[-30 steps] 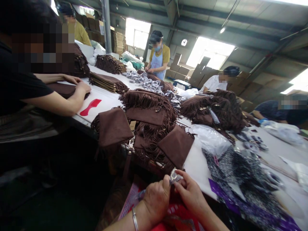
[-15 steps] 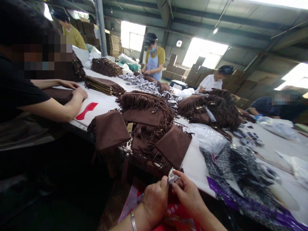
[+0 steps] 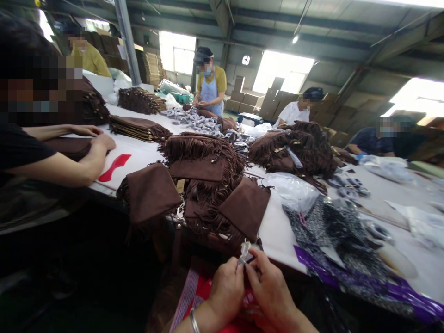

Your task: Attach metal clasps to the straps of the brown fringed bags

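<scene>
At the table's front edge, my left hand [image 3: 227, 283] and my right hand [image 3: 268, 276] meet, thumbs and fingers closed on a small metal clasp [image 3: 245, 252] with greyish wrapping. The clasp hangs at the lower corner of a dark brown fringed pouch [image 3: 245, 208], which lies over the edge. Another brown pouch [image 3: 152, 192] lies to the left, with a tag [image 3: 180, 186] and a silver clip [image 3: 180, 212] beside it. Red material [image 3: 208, 286] shows beneath my hands.
Brown fringed bags [image 3: 294, 145] are heaped behind, near grey wrapped pieces [image 3: 197, 121]. Clear plastic [image 3: 293, 189] and a black-and-white bag with purple edging [image 3: 333, 236] lie right. A person's forearm [image 3: 76, 162] rests left, near a red strip [image 3: 114, 167]. Other people stand around the table.
The whole view has shifted, so the table contents appear slightly further left. My hands have drawn closer together around the clasp, and its wrapping has changed shape.
</scene>
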Demonstrator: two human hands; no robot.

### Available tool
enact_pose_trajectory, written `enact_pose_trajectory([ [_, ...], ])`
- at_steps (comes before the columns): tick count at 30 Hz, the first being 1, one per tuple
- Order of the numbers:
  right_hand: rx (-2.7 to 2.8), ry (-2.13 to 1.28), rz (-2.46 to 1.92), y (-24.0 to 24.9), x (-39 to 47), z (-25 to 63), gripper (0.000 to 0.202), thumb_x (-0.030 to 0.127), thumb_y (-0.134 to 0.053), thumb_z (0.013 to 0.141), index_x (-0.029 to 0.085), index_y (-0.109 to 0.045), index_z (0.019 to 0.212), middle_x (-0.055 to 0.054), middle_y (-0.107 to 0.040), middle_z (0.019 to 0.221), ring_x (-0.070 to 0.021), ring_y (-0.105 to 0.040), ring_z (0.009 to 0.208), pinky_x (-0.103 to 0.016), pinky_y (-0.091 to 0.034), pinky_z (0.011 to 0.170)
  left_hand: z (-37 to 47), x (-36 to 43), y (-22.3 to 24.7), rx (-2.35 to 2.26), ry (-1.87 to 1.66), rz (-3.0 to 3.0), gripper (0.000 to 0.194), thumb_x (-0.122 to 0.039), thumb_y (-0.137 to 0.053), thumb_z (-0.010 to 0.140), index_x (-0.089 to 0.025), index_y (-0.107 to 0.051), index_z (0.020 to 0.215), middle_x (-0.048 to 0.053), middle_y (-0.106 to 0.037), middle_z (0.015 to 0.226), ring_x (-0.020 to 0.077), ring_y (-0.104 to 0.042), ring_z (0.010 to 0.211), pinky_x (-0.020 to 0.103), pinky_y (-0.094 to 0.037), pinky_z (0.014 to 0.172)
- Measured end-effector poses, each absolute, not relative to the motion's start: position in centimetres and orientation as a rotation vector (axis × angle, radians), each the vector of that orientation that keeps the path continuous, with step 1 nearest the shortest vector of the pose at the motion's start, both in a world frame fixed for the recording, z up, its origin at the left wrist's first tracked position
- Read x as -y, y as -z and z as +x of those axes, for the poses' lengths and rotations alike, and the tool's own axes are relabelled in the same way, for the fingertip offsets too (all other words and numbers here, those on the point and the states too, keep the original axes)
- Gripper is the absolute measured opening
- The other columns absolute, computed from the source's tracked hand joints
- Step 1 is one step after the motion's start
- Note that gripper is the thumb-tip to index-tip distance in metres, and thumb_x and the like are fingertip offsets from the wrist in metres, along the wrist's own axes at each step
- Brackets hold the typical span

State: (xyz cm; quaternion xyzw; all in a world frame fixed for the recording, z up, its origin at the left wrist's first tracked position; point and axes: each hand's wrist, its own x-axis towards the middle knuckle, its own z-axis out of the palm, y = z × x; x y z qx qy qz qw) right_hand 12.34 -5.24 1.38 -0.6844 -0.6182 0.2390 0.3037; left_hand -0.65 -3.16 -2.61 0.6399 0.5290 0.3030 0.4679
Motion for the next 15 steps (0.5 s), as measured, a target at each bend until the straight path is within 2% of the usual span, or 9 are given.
enact_pose_trajectory([
  [7, 1.501, -0.721, -1.859, -1.1, 5.1, 12.6, 0.012, 0.031, -0.051, 0.085, 0.023, -0.056, 0.092, -0.002, -0.069, 0.075, -0.0219, -0.068, 0.071, -0.031, -0.049, 0.067, 0.2, 3.2, 2.8, -1.21, -0.847, 1.238, 0.028, -0.034, -0.044, 0.09, -0.018, -0.063, 0.077, 0.007, -0.067, 0.077, 0.0195, -0.058, 0.071, 0.029, -0.04, 0.062],
  [11, 1.417, -0.755, -1.854, -0.9, 5.0, 12.6, 0.005, 0.027, -0.053, 0.082, 0.023, -0.055, 0.085, 0.0, -0.066, 0.07, -0.0205, -0.065, 0.065, -0.029, -0.047, 0.061, 0.7, 3.5, 2.6, -1.132, -0.819, 0.958, 0.026, -0.039, -0.05, 0.085, -0.018, -0.056, 0.071, -0.004, -0.048, 0.056, 0.012, -0.038, 0.05, 0.025, -0.03, 0.05],
  [15, 1.315, -0.821, -1.842, -0.6, 4.8, 12.8, 0.006, 0.027, -0.057, 0.08, 0.022, -0.056, 0.083, 0.002, -0.064, 0.063, -0.0193, -0.063, 0.058, -0.027, -0.045, 0.055, 0.8, 3.9, 2.7, -1.009, -0.764, 0.759, 0.033, -0.052, -0.053, 0.082, -0.019, -0.052, 0.079, -0.011, -0.032, 0.052, 0.0074, -0.022, 0.043, 0.023, -0.018, 0.044],
])
